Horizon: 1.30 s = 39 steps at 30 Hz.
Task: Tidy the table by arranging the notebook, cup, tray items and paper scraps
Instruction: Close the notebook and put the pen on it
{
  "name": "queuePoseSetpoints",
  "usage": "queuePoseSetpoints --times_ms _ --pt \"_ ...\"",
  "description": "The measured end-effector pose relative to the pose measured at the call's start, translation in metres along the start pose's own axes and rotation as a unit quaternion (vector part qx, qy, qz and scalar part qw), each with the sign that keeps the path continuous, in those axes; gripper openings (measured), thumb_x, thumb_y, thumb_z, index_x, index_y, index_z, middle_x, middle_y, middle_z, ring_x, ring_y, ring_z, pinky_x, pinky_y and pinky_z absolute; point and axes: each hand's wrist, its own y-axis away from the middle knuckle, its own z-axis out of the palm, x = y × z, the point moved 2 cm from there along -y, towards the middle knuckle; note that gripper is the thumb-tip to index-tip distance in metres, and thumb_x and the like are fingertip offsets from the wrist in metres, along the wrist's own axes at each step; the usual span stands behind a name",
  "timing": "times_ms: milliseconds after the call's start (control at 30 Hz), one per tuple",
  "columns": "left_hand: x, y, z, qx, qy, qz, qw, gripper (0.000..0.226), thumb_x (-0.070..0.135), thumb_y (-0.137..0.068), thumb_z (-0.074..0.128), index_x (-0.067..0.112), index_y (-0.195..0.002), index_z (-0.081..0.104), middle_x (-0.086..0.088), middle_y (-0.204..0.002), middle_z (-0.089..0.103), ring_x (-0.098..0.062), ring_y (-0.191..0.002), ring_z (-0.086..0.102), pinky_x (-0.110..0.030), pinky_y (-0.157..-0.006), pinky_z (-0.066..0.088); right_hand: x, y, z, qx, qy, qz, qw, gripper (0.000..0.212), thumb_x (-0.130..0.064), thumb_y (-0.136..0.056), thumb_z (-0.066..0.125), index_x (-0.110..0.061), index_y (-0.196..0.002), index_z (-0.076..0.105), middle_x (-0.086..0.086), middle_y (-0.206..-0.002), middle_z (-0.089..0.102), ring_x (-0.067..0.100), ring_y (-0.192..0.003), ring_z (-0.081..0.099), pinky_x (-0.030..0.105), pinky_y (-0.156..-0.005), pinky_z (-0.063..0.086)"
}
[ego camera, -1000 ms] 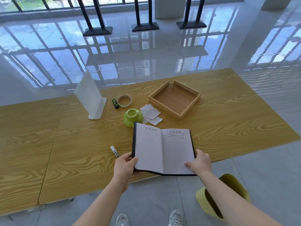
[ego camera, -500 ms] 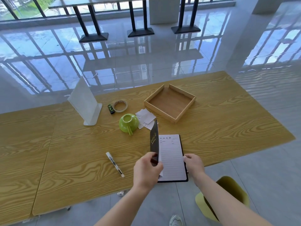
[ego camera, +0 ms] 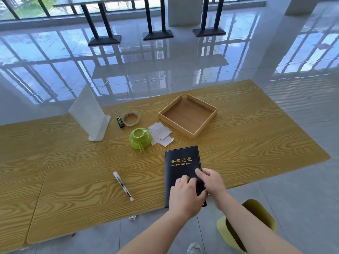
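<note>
Notebook is shut and flat at the table edge, cover up. Left hand lies open, palm down on its near end, and right hand pinches the right edge, probably to square it up. Cup is tipped just past the notebook, scraps beside it, empty tray farther back.

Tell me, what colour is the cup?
Light green cup, lying tipped over; the head view shows it.
</note>
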Motion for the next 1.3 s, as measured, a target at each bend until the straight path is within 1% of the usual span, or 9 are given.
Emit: queuePoseSetpoints --times_ms 100,233,433,533,733,867,1067,1233,1300 --pt "-0.015 0.004 0.007 -0.042 -0.024 0.018 0.999 0.049 0.054 -0.086 0.043 0.028 -0.125 0.056 0.005 -0.133 0.045 -0.02 -0.128 0.035 -0.042 -0.099 0.036 0.001 -0.004 -0.004 0.01 0.15 -0.031 0.988 0.021 -0.007 -0.083 0.063 -0.025 -0.091 0.069 -0.006 -0.08 0.072 0.016 -0.078 0.067 0.032 -0.068 0.055" --pt "-0.048 0.013 0.005 -0.051 -0.054 0.023 0.997 0.046 0.046 -0.087 0.046 0.028 -0.129 0.053 0.002 -0.143 0.038 -0.02 -0.138 0.026 -0.042 -0.108 0.029 0.008 -0.01 -0.004 0.038 0.322 -0.062 0.944 0.034 -0.015 -0.079 0.073 -0.023 -0.111 0.064 -0.007 -0.089 0.058 0.015 -0.082 0.056 0.027 -0.069 0.042" --pt "-0.099 0.018 -0.028 0.066 -0.01 -0.054 0.996 0.041 0.038 -0.088 0.051 0.026 -0.126 0.058 0.005 -0.118 0.053 -0.017 -0.114 0.046 -0.034 -0.096 0.042 0.013 -0.015 -0.004 0.04 0.338 -0.06 0.938 0.049 -0.018 -0.081 0.074 -0.018 -0.127 0.057 -0.002 -0.098 0.057 0.016 -0.089 0.055 0.027 -0.073 0.042" --pt "-0.128 0.015 -0.046 0.1 -0.001 -0.122 0.987 0.041 0.036 -0.091 0.054 0.021 -0.129 0.057 0.0 -0.12 0.054 -0.019 -0.114 0.046 -0.033 -0.097 0.043 0.012 -0.014 -0.001 0.056 0.352 -0.075 0.931 0.058 -0.018 -0.081 0.074 -0.017 -0.135 0.051 0.003 -0.112 0.054 0.02 -0.098 0.054 0.029 -0.079 0.044" --pt "-0.173 0.008 -0.074 0.077 -0.028 -0.243 0.966 0.043 0.04 -0.092 0.052 0.021 -0.129 0.053 -0.01 -0.121 0.057 -0.028 -0.109 0.054 -0.037 -0.083 0.047 0.005 -0.005 0.021 0.059 0.48 -0.228 0.845 0.06 -0.029 -0.081 0.074 -0.015 -0.135 0.053 0.005 -0.135 0.047 0.025 -0.127 0.04 0.035 -0.106 0.041" --pt "-0.196 0.005 -0.084 0.04 -0.057 -0.286 0.956 0.042 0.045 -0.092 0.051 0.02 -0.127 0.051 -0.011 -0.111 0.062 -0.031 -0.101 0.061 -0.035 -0.072 0.048 0.003 -0.002 0.032 0.05 0.511 -0.267 0.815 0.052 -0.032 -0.082 0.071 -0.018 -0.131 0.057 0.003 -0.136 0.049 0.024 -0.131 0.039 0.036 -0.109 0.037" --pt "-0.214 0.0 -0.075 0.047 -0.022 -0.293 0.955 0.035 0.041 -0.093 0.055 0.015 -0.115 0.047 -0.009 -0.099 0.062 -0.031 -0.092 0.061 -0.037 -0.069 0.047 0.005 0.005 0.041 0.028 0.502 -0.297 0.812 0.045 -0.026 -0.085 0.068 -0.018 -0.129 0.06 -0.003 -0.123 0.057 0.02 -0.118 0.049 0.032 -0.098 0.046" --pt "-0.214 -0.01 -0.067 0.063 -0.019 -0.272 0.96 0.019 0.022 -0.091 0.052 0.011 -0.107 0.05 -0.013 -0.101 0.063 -0.027 -0.082 0.055 -0.038 -0.069 0.045 0.008 0.003 0.041 -0.014 0.51 -0.26 0.82 0.044 -0.03 -0.088 0.061 -0.02 -0.131 0.056 -0.003 -0.132 0.048 0.018 -0.124 0.042 0.032 -0.101 0.043" --pt "-0.215 -0.012 -0.065 0.072 -0.006 -0.269 0.96 0.027 0.014 -0.087 0.051 0.011 -0.114 0.053 -0.012 -0.1 0.063 -0.024 -0.079 0.051 -0.036 -0.068 0.043 0.008 0.001 0.042 -0.018 0.511 -0.252 0.822 0.043 -0.031 -0.089 0.06 -0.021 -0.131 0.057 -0.003 -0.133 0.046 0.018 -0.124 0.041 0.03 -0.101 0.043"
